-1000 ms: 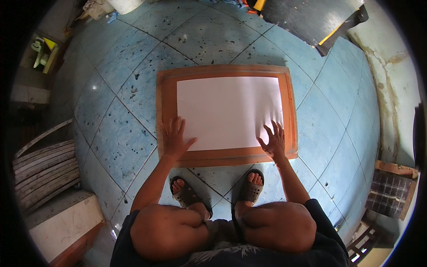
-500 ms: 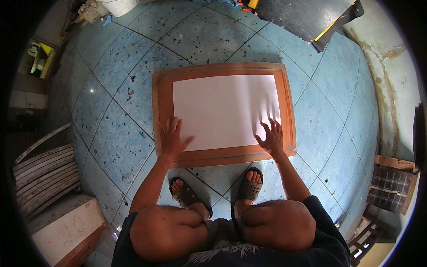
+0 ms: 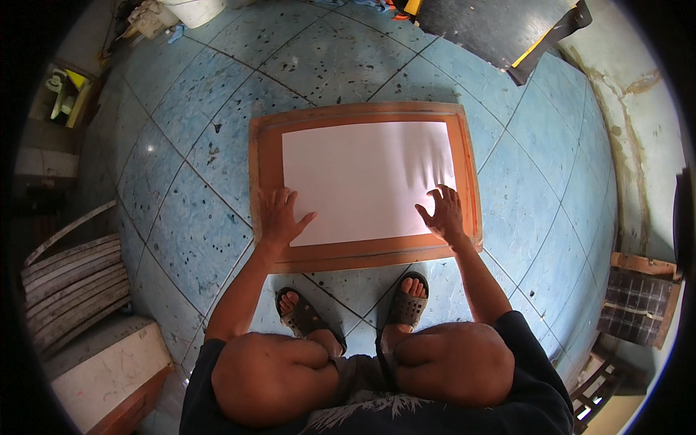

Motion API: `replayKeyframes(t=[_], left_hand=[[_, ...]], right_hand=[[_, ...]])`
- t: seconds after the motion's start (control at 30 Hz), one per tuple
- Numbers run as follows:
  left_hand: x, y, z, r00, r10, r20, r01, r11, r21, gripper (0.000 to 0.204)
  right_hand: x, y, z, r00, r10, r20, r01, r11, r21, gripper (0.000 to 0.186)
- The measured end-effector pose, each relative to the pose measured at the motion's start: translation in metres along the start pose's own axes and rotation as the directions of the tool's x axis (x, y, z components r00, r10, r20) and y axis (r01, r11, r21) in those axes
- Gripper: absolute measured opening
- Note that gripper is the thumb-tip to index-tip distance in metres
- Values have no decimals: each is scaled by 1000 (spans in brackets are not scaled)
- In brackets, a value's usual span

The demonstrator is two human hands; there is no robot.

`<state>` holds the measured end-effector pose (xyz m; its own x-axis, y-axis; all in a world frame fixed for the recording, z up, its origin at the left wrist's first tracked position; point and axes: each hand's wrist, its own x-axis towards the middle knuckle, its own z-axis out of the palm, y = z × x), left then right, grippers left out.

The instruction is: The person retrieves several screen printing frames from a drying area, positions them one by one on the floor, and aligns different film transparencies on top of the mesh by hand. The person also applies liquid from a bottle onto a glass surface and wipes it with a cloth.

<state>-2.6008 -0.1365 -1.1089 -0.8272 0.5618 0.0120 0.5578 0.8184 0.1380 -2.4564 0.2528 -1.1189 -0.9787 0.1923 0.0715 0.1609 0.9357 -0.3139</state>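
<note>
A white sheet of paper (image 3: 348,181) lies on an orange-brown panel with a raised frame (image 3: 348,259), which looks like a printing screen, on the floor before me. My left hand (image 3: 281,217) rests at the sheet's left edge, thumb out over the paper and fingers apart. Across from it, my right hand (image 3: 444,214) is at the sheet's lower right, thumb spread away from slightly bent fingers. Neither hand grips the sheet; whether the right fingertips press on it or hover is hard to tell. Soft shadow streaks run up the paper from the right fingers.
My sandalled feet (image 3: 409,301) stand just below the frame. Blue floor tiles (image 3: 196,203) with dark spots surround it. At the far right is a dark board (image 3: 493,29); a white bucket (image 3: 194,10) stands far left. Stacked frames (image 3: 76,290) lean at left, a dark checked panel (image 3: 636,308) at right.
Both hands have shifted slightly, the right one a little up and right along the sheet's edge with its fingers drawn closer together. The sheet and frame stay in place.
</note>
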Motion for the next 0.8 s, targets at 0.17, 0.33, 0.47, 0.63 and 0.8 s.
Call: replayKeyframes(t=[0.17, 0.33, 0.47, 0.63, 0.8], left_hand=[[0, -2, 1, 999, 2, -55, -5, 998, -63, 67], [-4, -25, 2, 993, -101, -65, 84, 969, -232, 51], [-19, -47, 0, 984, -135, -119, 99, 959, -267, 43], [-21, -49, 2, 997, -76, -29, 73, 993, -91, 57], [-19, -49, 4, 987, -70, 147, 78, 996, -48, 65]], right_hand=[[-1, 8, -3, 1000, -22, 2, 22, 999, 32, 41], [-1, 22, -9, 997, 32, -70, -23, 991, 132, 30], [-13, 36, -15, 993, 53, -101, -47, 997, 67, 32], [-17, 54, -12, 1000, 19, -9, -20, 999, -48, 55], [-9, 49, -16, 996, -16, 87, 25, 994, -109, 59]])
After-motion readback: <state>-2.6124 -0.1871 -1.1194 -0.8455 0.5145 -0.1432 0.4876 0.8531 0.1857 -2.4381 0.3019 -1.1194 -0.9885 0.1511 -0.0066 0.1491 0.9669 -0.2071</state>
